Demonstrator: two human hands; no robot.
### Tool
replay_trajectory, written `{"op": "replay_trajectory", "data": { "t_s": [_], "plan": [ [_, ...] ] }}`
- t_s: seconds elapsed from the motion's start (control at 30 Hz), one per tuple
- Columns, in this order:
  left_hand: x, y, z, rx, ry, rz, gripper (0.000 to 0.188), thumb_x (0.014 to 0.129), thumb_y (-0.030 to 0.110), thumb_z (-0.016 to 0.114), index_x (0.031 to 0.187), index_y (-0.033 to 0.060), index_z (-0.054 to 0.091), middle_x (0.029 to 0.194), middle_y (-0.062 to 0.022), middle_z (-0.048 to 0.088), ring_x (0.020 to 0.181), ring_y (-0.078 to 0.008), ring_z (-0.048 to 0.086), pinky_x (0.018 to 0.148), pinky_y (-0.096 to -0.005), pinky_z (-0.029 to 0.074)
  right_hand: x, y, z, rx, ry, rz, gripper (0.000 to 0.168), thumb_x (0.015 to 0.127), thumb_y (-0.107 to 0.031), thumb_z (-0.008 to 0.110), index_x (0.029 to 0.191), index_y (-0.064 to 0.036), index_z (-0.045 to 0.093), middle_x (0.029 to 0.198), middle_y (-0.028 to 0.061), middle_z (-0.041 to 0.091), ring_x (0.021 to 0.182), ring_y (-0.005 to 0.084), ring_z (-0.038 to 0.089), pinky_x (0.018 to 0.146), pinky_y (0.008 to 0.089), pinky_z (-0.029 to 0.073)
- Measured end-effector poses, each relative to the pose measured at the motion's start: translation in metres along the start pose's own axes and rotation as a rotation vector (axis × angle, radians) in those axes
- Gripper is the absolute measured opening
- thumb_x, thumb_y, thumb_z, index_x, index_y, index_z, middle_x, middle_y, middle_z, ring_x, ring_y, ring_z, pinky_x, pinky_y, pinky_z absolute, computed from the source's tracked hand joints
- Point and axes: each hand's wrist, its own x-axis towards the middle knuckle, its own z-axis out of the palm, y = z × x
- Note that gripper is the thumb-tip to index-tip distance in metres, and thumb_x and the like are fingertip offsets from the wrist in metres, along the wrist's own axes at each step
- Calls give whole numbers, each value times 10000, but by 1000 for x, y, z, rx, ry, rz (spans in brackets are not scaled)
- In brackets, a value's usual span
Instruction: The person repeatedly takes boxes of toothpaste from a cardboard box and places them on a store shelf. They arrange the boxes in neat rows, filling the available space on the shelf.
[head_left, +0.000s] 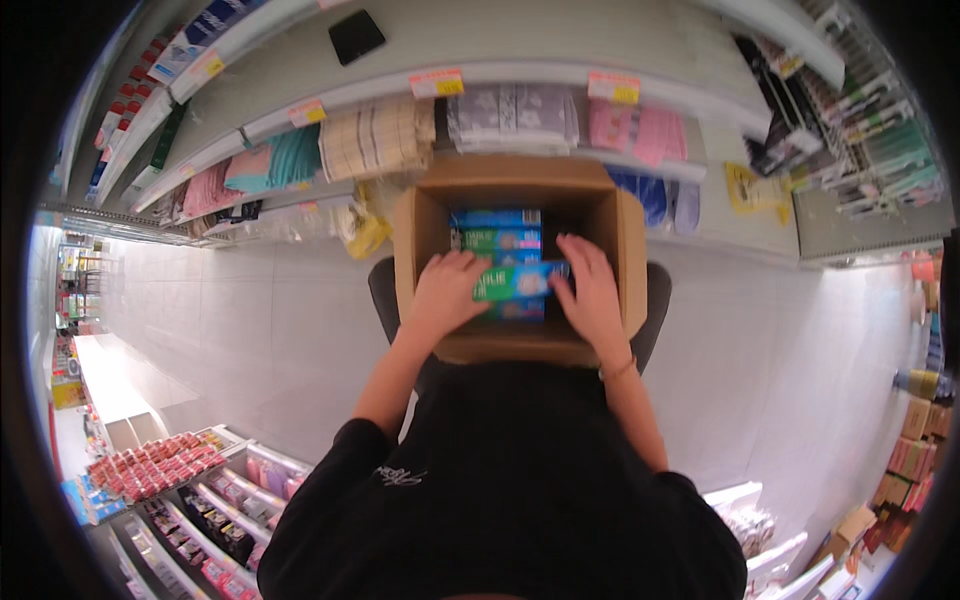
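An open cardboard carton (632, 262) stands before me with its flaps folded outward. Inside it, several blue and green Darlie toothpaste boxes (495, 238) are stacked in a column. One toothpaste box (517, 283), slightly blurred, lies at a tilt above the others. My left hand (448, 292) grips its left end, thumb on the near side. At its right end is my right hand (591, 289), thumb and fingers spread around the corner; whether these fingers press on the box is unclear. Both hands are within the carton's opening.
Under the carton shows a dark seat (656, 300). Just beyond is a shelf unit with folded towels (510, 116) and price tags; a black flat object (356, 36) lies on its upper shelf. Another display rack (217, 517) stands behind me on the left. Stacked cartons (911, 450) line the far right.
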Motion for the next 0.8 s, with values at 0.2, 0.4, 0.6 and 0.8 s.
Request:
{"op": "replay_trajectory", "data": {
  "t_s": [0.2, 0.4, 0.6, 0.8],
  "plan": [
    [12, 15, -48, 144, 66, 255, 560, 662, 311, 855, 1149, 127, 648, 1004, -48, 628, 1024, -254, 606, 854, -408, 475, 6, -32, -17, -75, -182, -107, 669, 713, -40, 787, 1348, -81, 583, 1330, 137, 615, 1291, 328, 548, 1155, 494, 377],
    [73, 5, -180, -131, 628, 585, 511, 794, 244, 793, 1254, 81, 639, 1398, -160, 562, 1304, -374, 524, 1120, -514, 391, 39, -47, -65, 152, -32, 82, 609, 763, -36, 788, 1328, -50, 560, 1305, 156, 620, 1231, 384, 573, 1068, 470, 466],
    [172, -57, -282, 185, 1315, 287, 446, 878, 231, 700, 1275, 61, 585, 1367, -141, 583, 1306, -340, 505, 1157, -554, 282, 134, -121, -160, -179, 275, -226, 649, 819, -56, 738, 1429, -48, 517, 1311, 177, 589, 1210, 353, 584, 1023, 401, 458],
    [210, -68, -281, 275, 1349, 116, 343, 900, 307, 684, 1160, 89, 632, 1189, -59, 627, 1185, -261, 552, 1160, -554, 254, 284, -179, -204, -506, 266, -505, 503, 880, -155, 712, 1346, -38, 565, 1251, 200, 617, 1122, 410, 594, 942, 459, 480]
  ]
}}
